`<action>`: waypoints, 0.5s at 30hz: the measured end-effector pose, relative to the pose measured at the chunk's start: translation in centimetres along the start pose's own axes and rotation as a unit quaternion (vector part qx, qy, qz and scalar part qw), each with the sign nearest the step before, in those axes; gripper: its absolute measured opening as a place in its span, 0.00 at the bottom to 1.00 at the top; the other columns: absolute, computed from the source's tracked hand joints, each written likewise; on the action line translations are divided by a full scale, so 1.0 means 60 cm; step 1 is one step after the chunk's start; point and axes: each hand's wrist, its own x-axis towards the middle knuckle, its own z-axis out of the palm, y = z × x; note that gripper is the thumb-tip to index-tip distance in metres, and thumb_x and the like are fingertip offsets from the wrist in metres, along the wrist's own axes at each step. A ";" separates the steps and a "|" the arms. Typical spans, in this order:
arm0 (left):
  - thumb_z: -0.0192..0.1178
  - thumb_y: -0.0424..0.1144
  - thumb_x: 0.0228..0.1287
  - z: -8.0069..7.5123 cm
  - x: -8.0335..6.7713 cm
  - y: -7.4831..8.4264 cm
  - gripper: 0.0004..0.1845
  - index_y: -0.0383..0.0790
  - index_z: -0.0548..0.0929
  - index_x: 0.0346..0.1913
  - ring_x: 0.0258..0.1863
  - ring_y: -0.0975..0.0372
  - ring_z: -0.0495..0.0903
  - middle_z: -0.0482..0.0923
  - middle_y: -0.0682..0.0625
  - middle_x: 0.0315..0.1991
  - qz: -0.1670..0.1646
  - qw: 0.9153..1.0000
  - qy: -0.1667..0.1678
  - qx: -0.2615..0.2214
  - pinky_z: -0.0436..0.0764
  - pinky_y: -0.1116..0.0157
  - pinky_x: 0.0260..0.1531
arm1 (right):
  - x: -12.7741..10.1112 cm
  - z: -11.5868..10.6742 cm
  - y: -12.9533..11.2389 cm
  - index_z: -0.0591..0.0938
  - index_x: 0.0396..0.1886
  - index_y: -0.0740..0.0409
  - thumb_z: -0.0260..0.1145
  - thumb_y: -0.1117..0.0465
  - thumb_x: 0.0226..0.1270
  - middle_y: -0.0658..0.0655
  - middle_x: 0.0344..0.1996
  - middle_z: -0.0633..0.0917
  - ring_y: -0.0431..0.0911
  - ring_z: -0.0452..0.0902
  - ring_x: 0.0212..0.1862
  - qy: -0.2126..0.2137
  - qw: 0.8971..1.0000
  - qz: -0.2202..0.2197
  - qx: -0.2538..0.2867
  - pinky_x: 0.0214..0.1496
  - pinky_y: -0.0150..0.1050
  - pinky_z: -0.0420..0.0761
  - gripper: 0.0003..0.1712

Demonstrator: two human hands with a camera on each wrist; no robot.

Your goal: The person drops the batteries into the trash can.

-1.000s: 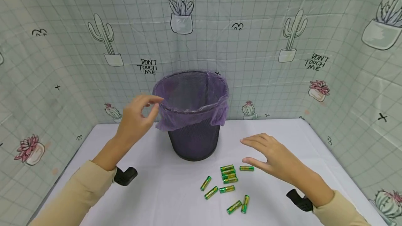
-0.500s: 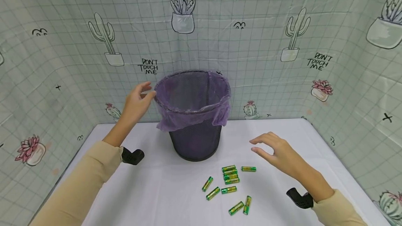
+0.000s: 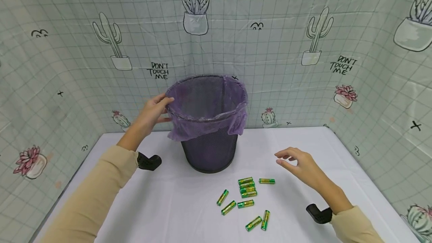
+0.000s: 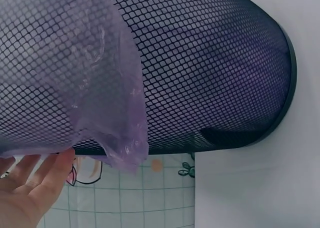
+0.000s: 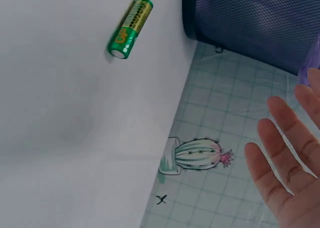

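A black mesh wastebasket [image 3: 209, 153] stands upright at the back of the table, a purple bag [image 3: 192, 128] lining it and folded over its rim. At the rim's left side my left hand [image 3: 152, 113] grips the wastebasket, thumb over the edge and fingers against the outside. Those fingers [image 4: 50, 175] lie along the bag-covered mesh in the left wrist view. My right hand [image 3: 302, 166] hovers over the table's right side, holding nothing, its fingers loosely bent. Nearest to it lies one green and gold AA battery [image 3: 267, 181]. The right wrist view shows this battery [image 5: 131, 28] close up.
Several more green batteries [image 3: 248, 189] lie in front of the wastebasket, some side by side in a row, others scattered nearer. A white cloth covers the table [image 3: 168, 198]. Behind and beside it hangs a gridded cactus-print curtain [image 3: 222, 48].
My left hand has moved from beside the wastebasket's rim onto it and taken hold. My right hand has drawn a little to the right and lower, its fingers closer together. The batteries stay put.
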 end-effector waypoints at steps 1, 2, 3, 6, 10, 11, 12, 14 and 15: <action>0.47 0.46 0.69 0.002 0.001 0.000 0.38 0.41 0.41 0.74 0.67 0.49 0.61 0.51 0.41 0.71 -0.003 1.000 -0.002 0.000 0.70 0.54 0.59 | -0.001 0.003 0.004 0.82 0.43 0.56 0.64 0.58 0.62 0.51 0.40 0.84 0.47 0.77 0.42 -0.004 1.000 0.009 0.004 0.43 0.41 0.79 0.12; 0.47 0.45 0.69 0.004 0.002 0.000 0.38 0.42 0.41 0.74 0.67 0.49 0.61 0.51 0.41 0.71 -0.006 1.000 -0.003 0.002 0.70 0.54 0.59 | -0.003 0.008 0.009 0.82 0.44 0.56 0.64 0.58 0.62 0.52 0.41 0.84 0.47 0.77 0.42 -0.008 1.000 0.017 0.008 0.43 0.41 0.79 0.12; 0.46 0.43 0.68 0.005 0.002 0.000 0.38 0.42 0.40 0.74 0.67 0.49 0.61 0.51 0.41 0.71 -0.007 1.000 -0.004 0.004 0.70 0.53 0.59 | -0.005 0.011 0.012 0.82 0.44 0.57 0.64 0.58 0.61 0.52 0.41 0.84 0.47 0.77 0.42 -0.011 1.000 0.027 0.012 0.42 0.40 0.79 0.13; 0.45 0.39 0.67 0.007 0.003 0.002 0.37 0.42 0.41 0.74 0.64 0.49 0.64 0.55 0.40 0.69 -0.015 1.000 0.001 0.000 0.71 0.53 0.59 | -0.008 0.021 0.021 0.82 0.44 0.58 0.64 0.57 0.61 0.54 0.41 0.84 0.48 0.77 0.42 -0.020 0.998 0.050 0.026 0.42 0.37 0.78 0.14; 0.43 0.38 0.65 0.010 0.003 0.006 0.35 0.42 0.44 0.74 0.54 0.54 0.71 0.62 0.40 0.63 -0.020 1.000 0.008 0.002 0.73 0.54 0.56 | -0.013 0.036 0.030 0.81 0.45 0.59 0.64 0.57 0.61 0.55 0.42 0.83 0.49 0.76 0.42 -0.033 0.996 0.075 0.044 0.41 0.36 0.78 0.14; 0.43 0.38 0.65 0.010 0.003 0.007 0.35 0.42 0.46 0.73 0.51 0.56 0.72 0.64 0.40 0.61 -0.020 1.000 0.009 0.004 0.74 0.54 0.55 | -0.014 0.040 0.032 0.81 0.45 0.59 0.65 0.57 0.60 0.55 0.42 0.83 0.49 0.76 0.42 -0.036 0.995 0.081 0.047 0.41 0.36 0.78 0.15; 0.43 0.37 0.64 0.011 0.003 0.007 0.34 0.42 0.48 0.73 0.49 0.57 0.73 0.65 0.41 0.59 -0.020 1.000 0.010 0.007 0.74 0.54 0.55 | -0.015 0.043 0.034 0.81 0.45 0.59 0.65 0.57 0.60 0.54 0.42 0.83 0.48 0.76 0.42 -0.039 0.994 0.087 0.049 0.41 0.35 0.78 0.15; 0.43 0.37 0.63 0.010 0.003 0.009 0.34 0.42 0.50 0.73 0.46 0.59 0.73 0.67 0.43 0.54 -0.019 1.000 0.011 0.011 0.75 0.54 0.54 | -0.016 0.050 0.039 0.81 0.45 0.59 0.65 0.58 0.60 0.54 0.42 0.83 0.48 0.75 0.43 -0.046 0.993 0.097 0.055 0.41 0.35 0.77 0.15; 0.43 0.37 0.63 0.010 0.003 0.009 0.33 0.41 0.52 0.73 0.45 0.59 0.73 0.67 0.44 0.52 -0.020 1.000 0.011 0.013 0.75 0.54 0.53 | -0.017 0.053 0.040 0.81 0.45 0.59 0.65 0.58 0.59 0.54 0.42 0.83 0.48 0.75 0.43 -0.049 0.992 0.102 0.059 0.41 0.35 0.77 0.15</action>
